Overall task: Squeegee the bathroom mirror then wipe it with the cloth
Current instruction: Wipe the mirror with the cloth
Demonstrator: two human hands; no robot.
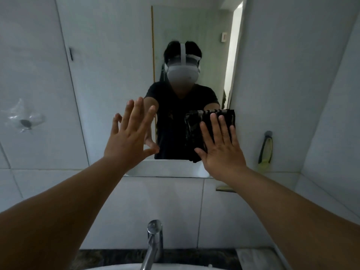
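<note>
The bathroom mirror [120,55] fills the wall ahead and reflects a person in a black shirt wearing a headset. My right hand [222,147] lies flat with spread fingers, pressing a dark patterned cloth [194,129] against the lower right part of the glass. My left hand [128,137] is open, fingers spread, palm flat on or just off the glass at the lower middle. A squeegee with a dark handle and yellow-green blade [266,151] hangs from a hook on the wall to the right of the mirror.
A chrome tap [153,244] rises over a white basin [175,266] at the bottom edge. White tiled walls surround the mirror. A suction hook with clear plastic [25,123] sticks to the left wall. A small ledge [224,189] sits under the mirror's right corner.
</note>
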